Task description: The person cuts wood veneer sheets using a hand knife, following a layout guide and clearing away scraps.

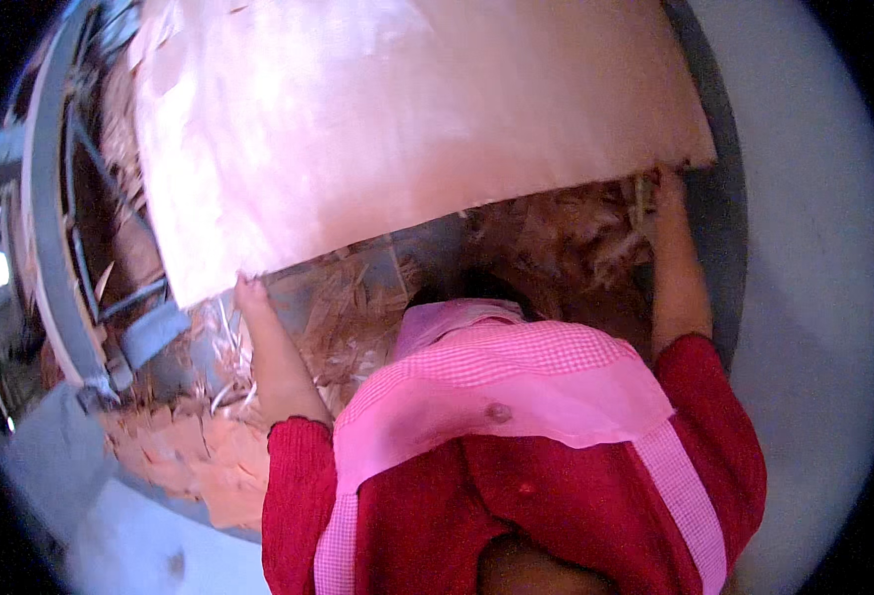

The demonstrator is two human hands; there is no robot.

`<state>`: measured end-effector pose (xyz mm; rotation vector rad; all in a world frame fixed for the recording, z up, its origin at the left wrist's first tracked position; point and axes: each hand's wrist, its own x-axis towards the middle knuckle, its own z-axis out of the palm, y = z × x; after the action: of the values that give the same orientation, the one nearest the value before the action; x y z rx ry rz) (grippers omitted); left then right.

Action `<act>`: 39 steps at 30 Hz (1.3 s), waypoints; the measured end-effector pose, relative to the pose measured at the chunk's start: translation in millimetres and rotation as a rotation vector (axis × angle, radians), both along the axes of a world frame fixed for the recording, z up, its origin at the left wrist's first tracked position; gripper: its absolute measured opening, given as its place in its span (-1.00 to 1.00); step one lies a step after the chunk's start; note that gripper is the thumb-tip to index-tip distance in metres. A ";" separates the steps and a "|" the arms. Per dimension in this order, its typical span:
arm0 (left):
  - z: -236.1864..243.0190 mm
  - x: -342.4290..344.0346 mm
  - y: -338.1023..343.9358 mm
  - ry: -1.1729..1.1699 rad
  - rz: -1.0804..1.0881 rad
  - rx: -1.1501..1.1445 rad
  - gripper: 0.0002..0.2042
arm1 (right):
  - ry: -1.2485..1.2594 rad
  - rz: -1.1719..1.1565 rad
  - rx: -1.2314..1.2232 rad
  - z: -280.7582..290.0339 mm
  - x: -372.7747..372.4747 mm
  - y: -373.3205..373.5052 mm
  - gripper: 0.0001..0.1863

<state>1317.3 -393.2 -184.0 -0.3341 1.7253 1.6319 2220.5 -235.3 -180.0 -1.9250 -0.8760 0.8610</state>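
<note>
A large pale sheet of wood veneer (407, 109) stretches across the upper part of the head view, its near edge bowed. At its near left corner my left hand (248, 290) is closed on the edge, the fingers partly hidden beneath the sheet. My right hand (667, 182) grips the same edge close to the near right corner; most of its fingers are under the sheet. Both arms reach forward, well apart. Broken brown veneer scraps (576, 233) lie below the raised near edge.
On the left stands a grey metal frame (55, 208) with thin bars. Orange-brown veneer pieces (204, 461) are strewn on the floor at the lower left. A pale grey floor (804, 297) runs along the right. My pink apron (496, 397) fills the lower middle.
</note>
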 end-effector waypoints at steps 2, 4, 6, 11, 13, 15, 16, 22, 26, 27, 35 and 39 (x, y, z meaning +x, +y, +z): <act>29.2 -35.4 -70.9 0.297 -0.156 -0.105 -0.65 | 0.517 -0.213 -0.246 -9.5 -75.3 17.6 -0.67; 39.4 -9.4 -20.1 0.405 -0.257 -0.336 -0.69 | 0.498 -0.168 -0.112 -2.6 -32.7 9.7 -0.73; 62.7 19.5 2.6 0.435 0.281 -0.250 -0.66 | 0.371 -0.170 -0.137 3.1 -56.4 0.1 -0.72; 115.8 207.0 35.2 1.792 -1.267 -0.646 -0.46 | -0.293 0.097 -0.264 43.3 -94.1 -57.4 -0.69; 124.2 217.6 37.1 1.545 -1.422 -0.507 -0.39 | -0.482 0.197 -0.298 72.0 -118.7 -70.9 -0.67; 119.0 211.3 29.4 1.376 -1.548 -0.701 -0.37 | -0.604 0.238 -0.392 100.5 -129.8 -85.4 -0.66; 120.2 205.5 16.9 1.388 -1.570 -0.653 -0.37 | -0.635 0.238 -0.455 112.3 -126.0 -92.9 -0.65; 105.7 231.7 53.9 1.388 -1.669 -0.612 -0.33 | -0.773 -0.039 -0.461 160.9 16.6 -82.4 -0.56; 111.4 210.3 26.9 1.451 -1.697 -0.579 -0.33 | -0.911 0.044 -0.354 238.8 -4.2 -111.8 -0.57; 108.6 215.4 31.9 1.467 -1.695 -0.555 -0.35 | -0.966 0.023 -0.361 240.2 10.8 -114.8 -0.55; 130.4 196.8 34.7 1.475 -1.751 -0.428 -0.44 | -0.932 -0.019 -0.206 269.4 -63.0 -139.9 -0.53; 115.6 105.1 63.6 1.362 -1.564 -0.081 -0.52 | -0.550 0.082 -0.095 207.5 -157.9 -147.3 -0.45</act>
<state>1422.4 -329.6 -68.3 1.9857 1.8088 0.3807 2062.5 -382.6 27.5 -2.2665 -1.2576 0.4197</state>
